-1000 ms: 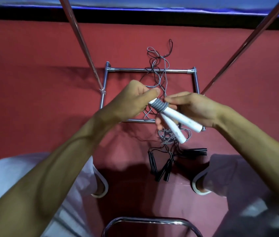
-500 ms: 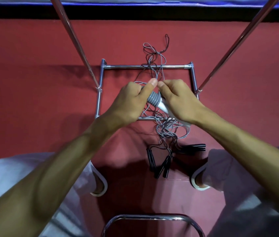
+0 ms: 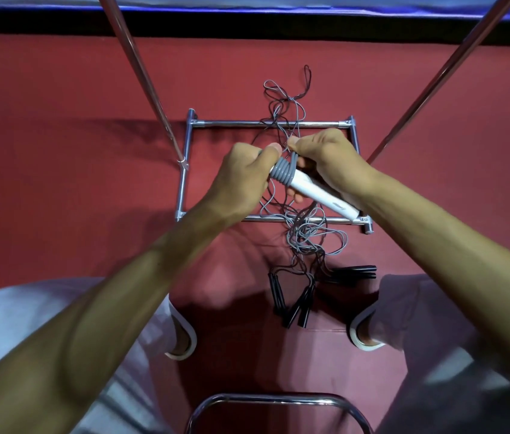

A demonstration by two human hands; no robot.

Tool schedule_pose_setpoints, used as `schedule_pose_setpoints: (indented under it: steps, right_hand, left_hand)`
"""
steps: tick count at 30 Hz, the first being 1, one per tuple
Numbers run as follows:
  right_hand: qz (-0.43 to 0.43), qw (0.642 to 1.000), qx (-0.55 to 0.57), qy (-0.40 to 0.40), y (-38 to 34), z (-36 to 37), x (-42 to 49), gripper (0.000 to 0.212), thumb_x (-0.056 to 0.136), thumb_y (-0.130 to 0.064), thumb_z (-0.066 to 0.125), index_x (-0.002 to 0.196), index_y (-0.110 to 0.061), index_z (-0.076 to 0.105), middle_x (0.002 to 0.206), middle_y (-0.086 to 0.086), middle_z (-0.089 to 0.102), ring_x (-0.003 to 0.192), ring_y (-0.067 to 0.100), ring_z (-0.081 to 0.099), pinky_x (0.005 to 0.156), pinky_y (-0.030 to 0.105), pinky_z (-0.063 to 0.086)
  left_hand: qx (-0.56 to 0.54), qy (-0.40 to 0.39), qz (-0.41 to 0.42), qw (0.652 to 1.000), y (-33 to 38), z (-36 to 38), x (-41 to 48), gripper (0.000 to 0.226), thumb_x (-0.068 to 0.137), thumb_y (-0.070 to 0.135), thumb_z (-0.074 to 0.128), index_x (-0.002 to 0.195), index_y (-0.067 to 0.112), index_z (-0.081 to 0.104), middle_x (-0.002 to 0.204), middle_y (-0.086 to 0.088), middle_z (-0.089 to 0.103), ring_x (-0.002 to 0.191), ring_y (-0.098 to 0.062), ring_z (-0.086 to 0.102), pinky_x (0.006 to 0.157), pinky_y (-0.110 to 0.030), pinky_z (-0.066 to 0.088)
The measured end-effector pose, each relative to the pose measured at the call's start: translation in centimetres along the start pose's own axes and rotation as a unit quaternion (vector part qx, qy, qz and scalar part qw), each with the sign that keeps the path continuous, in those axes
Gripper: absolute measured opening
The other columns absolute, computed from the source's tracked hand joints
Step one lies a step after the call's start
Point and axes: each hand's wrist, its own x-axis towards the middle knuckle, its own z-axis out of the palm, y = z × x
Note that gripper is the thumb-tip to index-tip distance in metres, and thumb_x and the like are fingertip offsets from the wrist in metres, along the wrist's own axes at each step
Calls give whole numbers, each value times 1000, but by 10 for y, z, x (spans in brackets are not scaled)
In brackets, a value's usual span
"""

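A pair of white skipping-rope handles (image 3: 316, 191) is held side by side above the red floor. Grey cord (image 3: 283, 170) is coiled in several turns round their upper end. My left hand (image 3: 244, 180) grips the coiled end, thumb on top. My right hand (image 3: 328, 158) pinches the grey cord just above the coil, its fingers curled beside the handles. The loose cord (image 3: 306, 236) hangs down into a tangle on the floor.
A chrome tube frame (image 3: 184, 170) lies on the red floor under my hands, with two slanted chrome poles (image 3: 141, 70) rising from it. Several black rope handles (image 3: 297, 302) lie near my knees. A chrome chair rail (image 3: 278, 400) curves at the bottom.
Both hands moved up and together over the handles. My right hand shifted from holding the handles to pinching the cord, and the coil gained a turn.
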Motion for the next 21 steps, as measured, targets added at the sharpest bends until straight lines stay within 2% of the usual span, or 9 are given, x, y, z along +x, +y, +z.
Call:
schedule_pose_setpoints:
  steps: [4,7,9,11,12,15,18,21]
  right_hand:
    - [81,993,59,-56,-6,-7,1,47,107,-13,46,60,-6,44,50,20,53,40,29,60,40,30,51]
    - [145,978,11,-146,-8,-17,1,56,107,-16,42,55,-7,61,60,21,64,44,25,61,42,26,49]
    - [153,972,3,-179,-6,-22,3,50,103,-16,41,62,-12,70,63,14,63,45,19,54,41,24,41]
    - [184,959,73,-204,-1,-26,4,28,94,-17,42,74,-14,61,62,4,49,47,12,39,40,20,26]
    - [203,944,125,-226,3,-27,5,23,92,-18,40,75,-16,56,63,1,42,48,8,33,39,18,22]
    - [242,895,243,-286,17,-26,8,32,96,-20,34,69,-17,50,62,-5,39,47,2,19,35,12,23]
    - [279,886,275,-250,21,-18,7,35,97,-30,40,67,-14,50,60,-5,36,46,2,14,33,11,16]
    - [297,906,256,-162,24,-6,6,30,97,-25,41,73,-11,52,60,-4,34,38,-1,21,31,12,12]
  left_hand:
    - [4,-20,17,1000,2,-3,-2,45,92,38,48,51,23,35,40,12,27,36,-10,22,43,-26,18]
    - [-73,-45,-17,996,6,-4,-6,47,105,23,45,59,19,36,44,12,25,35,-5,19,38,-17,16]
    - [-151,-50,-54,986,9,-5,-7,47,107,17,41,61,19,33,45,9,21,34,-4,16,40,-12,12]
    - [-211,-53,-86,972,12,-7,-5,49,107,19,40,59,19,29,43,7,18,34,-5,14,41,-9,13]
    - [-234,-57,-107,965,12,-8,-4,49,107,21,40,60,19,27,43,8,18,34,-4,14,40,-9,13]
    - [-298,-80,-184,933,13,-12,0,47,105,30,39,61,22,25,43,8,18,35,-6,14,33,-14,11]
    - [-363,-100,-253,891,9,-16,4,52,104,31,35,53,23,29,41,8,19,34,-6,14,29,-20,12]
    - [-442,-82,-316,836,0,-23,9,57,105,29,26,49,21,31,40,8,21,32,-6,17,28,-20,14]
